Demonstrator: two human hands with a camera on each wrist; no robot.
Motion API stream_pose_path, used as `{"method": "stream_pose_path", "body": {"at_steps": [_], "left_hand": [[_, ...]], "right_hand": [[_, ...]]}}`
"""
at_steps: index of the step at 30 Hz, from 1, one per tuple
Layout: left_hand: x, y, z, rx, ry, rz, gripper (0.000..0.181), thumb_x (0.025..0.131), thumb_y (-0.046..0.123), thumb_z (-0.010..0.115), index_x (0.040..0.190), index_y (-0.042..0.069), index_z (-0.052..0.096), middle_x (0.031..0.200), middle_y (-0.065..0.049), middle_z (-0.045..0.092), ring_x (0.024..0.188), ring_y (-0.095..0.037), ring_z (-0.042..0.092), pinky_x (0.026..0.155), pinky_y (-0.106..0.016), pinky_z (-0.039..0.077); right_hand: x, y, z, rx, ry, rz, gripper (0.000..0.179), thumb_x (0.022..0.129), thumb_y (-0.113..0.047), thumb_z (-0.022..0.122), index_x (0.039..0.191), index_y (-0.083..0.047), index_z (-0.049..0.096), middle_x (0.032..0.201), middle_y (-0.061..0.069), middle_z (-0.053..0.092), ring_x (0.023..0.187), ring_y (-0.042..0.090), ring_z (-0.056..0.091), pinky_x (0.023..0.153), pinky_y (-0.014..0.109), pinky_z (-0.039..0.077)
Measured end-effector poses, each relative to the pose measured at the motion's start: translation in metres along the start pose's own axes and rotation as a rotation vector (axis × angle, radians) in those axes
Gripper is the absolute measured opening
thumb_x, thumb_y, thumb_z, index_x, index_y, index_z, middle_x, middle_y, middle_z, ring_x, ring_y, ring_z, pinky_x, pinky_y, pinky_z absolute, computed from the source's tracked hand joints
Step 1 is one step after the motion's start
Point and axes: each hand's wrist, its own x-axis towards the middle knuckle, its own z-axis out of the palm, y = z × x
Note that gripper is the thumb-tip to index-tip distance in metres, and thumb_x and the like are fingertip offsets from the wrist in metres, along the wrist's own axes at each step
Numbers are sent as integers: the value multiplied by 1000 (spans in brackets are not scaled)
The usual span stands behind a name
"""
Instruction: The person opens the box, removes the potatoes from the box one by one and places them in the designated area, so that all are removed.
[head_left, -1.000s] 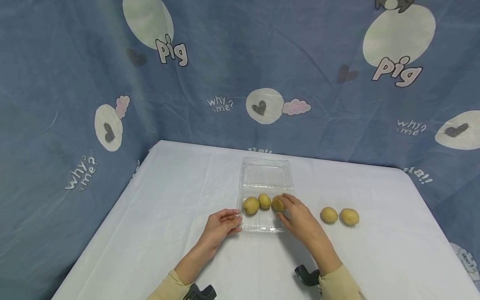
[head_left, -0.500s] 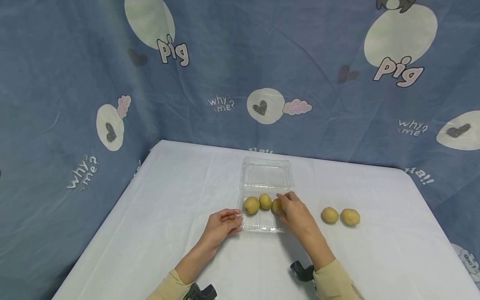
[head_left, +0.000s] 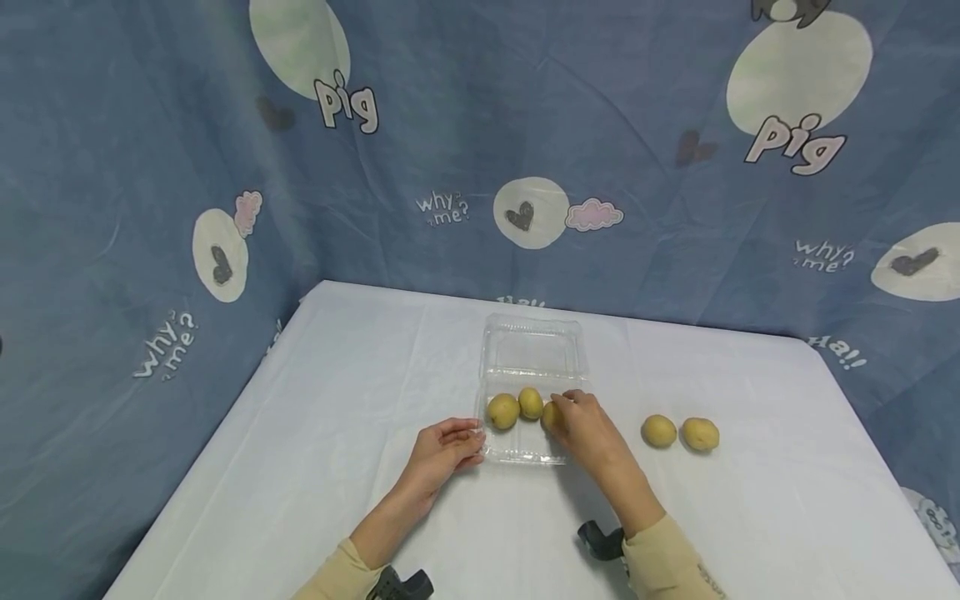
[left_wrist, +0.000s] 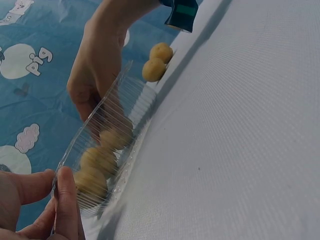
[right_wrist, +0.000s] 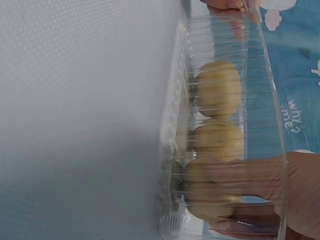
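A clear plastic clamshell box point(head_left: 528, 443) lies with its lid point(head_left: 533, 343) folded back on the white table. Inside its base, two yellowish potatoes, a larger one point(head_left: 503, 411) and a smaller one point(head_left: 530, 403), stand in a row with a third potato point(head_left: 552, 417). My right hand point(head_left: 592, 433) reaches over the right side of the box and grips that third potato, its fingers partly hiding it. At the left side, my left hand point(head_left: 445, 450) pinches the rim between thumb and fingers, seen closely in the left wrist view point(left_wrist: 62, 200).
Two more potatoes, one nearer point(head_left: 659, 431) and one farther right point(head_left: 701, 435), lie on the white tablecloth point(head_left: 780, 483) to the right of the box. A blue printed curtain point(head_left: 637, 267) hangs behind the table and along its left side.
The right hand has shifted slightly left with its fingers drawn in on the third potato, which sits a little closer to the middle one. The left hand has stayed at the box's rim.
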Motion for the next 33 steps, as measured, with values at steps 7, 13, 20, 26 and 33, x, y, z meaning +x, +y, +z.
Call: {"method": "stream_pose_path", "body": {"at_steps": [7, 13, 20, 26, 33], "left_hand": [[0, 0, 0, 6, 1, 4, 36, 89, 1, 70, 119, -13, 57, 89, -7, 59, 78, -12, 61, 73, -25, 60], [0, 1, 0, 8, -2, 5, 36, 89, 1, 70, 119, -13, 57, 89, -7, 59, 77, -12, 61, 73, -25, 60], [-1, 0, 1, 5, -3, 8, 37, 89, 2, 70, 120, -14, 56, 89, -7, 59, 77, -12, 61, 73, -25, 60], [-1, 0, 1, 5, 4, 10, 38, 89, 1, 70, 120, -14, 56, 89, -7, 59, 78, -12, 61, 72, -25, 60], [-2, 1, 1, 4, 6, 11, 36, 89, 0, 70, 120, -14, 56, 89, -7, 59, 77, -12, 61, 73, -25, 60]], "right_hand": [[1, 1, 3, 8, 5, -9, 46, 78, -10, 83, 118, 4, 65, 105, 17, 61, 95, 33, 62, 84, 42, 56], [0, 2, 3, 35, -21, -22, 43, 80, -8, 81, 118, 0, 64, 106, 14, 59, 90, 32, 64, 80, 42, 57], [2, 1, -2, 77, -97, -24, 44, 78, -6, 82, 117, -2, 63, 107, 13, 66, 99, 32, 63, 89, 45, 54], [5, 3, -6, 111, -137, -24, 44, 77, -9, 83, 116, -3, 64, 107, 12, 67, 101, 30, 62, 91, 45, 52], [2, 6, -9, 127, -126, -56, 47, 77, -14, 84, 119, -3, 64, 117, 14, 66, 110, 32, 60, 100, 46, 48]]}}
